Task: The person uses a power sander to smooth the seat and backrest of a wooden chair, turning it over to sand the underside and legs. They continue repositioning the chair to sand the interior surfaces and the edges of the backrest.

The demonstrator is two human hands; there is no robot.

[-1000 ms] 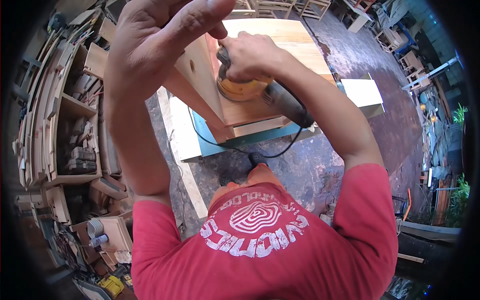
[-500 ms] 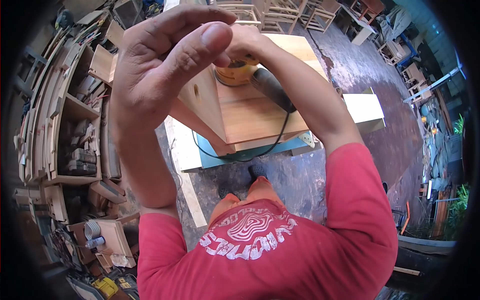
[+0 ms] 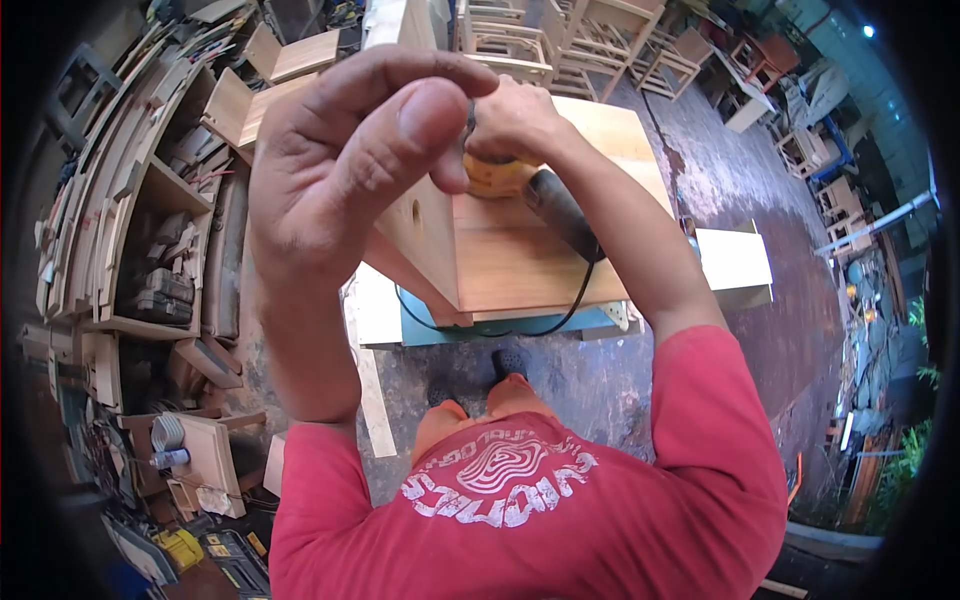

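Wooden boards (image 3: 535, 250) rest on teal surface (image 3: 418, 336).

The red shirt (image 3: 560, 545), below the fingers (image 3: 400, 65) of the left hand (image 3: 310, 190), has white writing. The big word (image 3: 497, 512) looks like "VIONICS", but its first letter is hard to make out. It bends around a sign made of wavy white rings (image 3: 500, 466). On the rings' other side, closer to the fingers, are smaller, bent letters (image 3: 483, 441). I can read "NOLOG" there, and the rest is too worn or folded.
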